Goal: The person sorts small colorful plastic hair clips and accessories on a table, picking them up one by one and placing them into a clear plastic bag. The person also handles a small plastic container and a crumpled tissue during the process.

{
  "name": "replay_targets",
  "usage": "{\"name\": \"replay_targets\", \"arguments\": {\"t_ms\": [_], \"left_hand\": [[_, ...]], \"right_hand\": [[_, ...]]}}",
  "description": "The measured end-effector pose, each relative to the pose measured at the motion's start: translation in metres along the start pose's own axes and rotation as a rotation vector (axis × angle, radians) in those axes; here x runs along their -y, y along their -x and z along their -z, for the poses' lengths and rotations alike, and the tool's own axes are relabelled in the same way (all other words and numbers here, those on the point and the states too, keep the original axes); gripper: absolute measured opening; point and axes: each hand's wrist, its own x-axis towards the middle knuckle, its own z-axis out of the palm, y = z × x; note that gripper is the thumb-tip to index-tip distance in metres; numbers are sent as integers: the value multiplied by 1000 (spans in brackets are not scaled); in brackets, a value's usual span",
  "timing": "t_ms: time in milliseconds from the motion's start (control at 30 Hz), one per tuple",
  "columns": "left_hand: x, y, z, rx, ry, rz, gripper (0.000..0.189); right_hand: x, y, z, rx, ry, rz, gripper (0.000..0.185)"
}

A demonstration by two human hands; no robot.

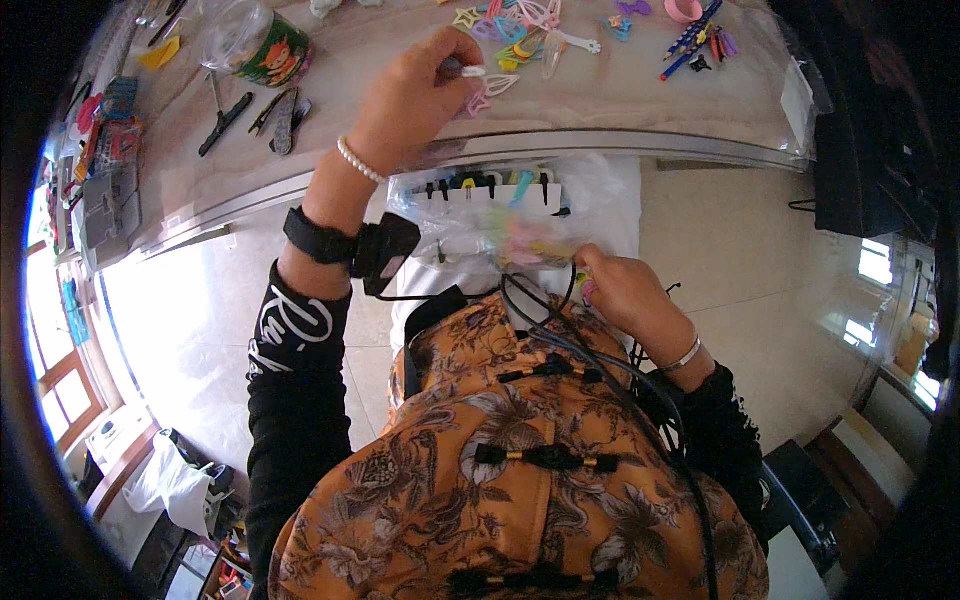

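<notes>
My left hand [431, 94] is over the table near its front edge, fingers bent around a small white piece [473, 71] that I cannot make out fully. Just beyond and beside it lie colourful snap hair clips [510, 30], with a white clip [501, 84] and a pink star clip [478, 103] near the fingertips. Low over my lap, my right hand [619, 289] grips the edge of a clear plastic bag [465, 225]. Blurred pastel pieces [532, 244] show in the bag beside that hand. A white card with dark clips [487, 195] lies above them.
A clear plastic tub [255, 49] stands on the table's left, with dark hair clips [283, 120] before it. Plastic boxes [112, 165] fill the far left edge. Blue pencils [690, 41] and a pink ring-shaped thing [682, 9] lie right. Black cables [592, 352] hang across my front.
</notes>
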Motion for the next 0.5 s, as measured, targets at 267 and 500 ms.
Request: {"name": "replay_targets", "arguments": {"t_ms": [267, 500], "left_hand": [[-36, 39, -34, 284, 28, -307, 19], [-26, 54, -62, 402, -291, -446, 23]], "right_hand": [[-3, -3, -6, -38, 11, 44, 18], [-14, 7, 7, -158, -380, 16, 17]]}}
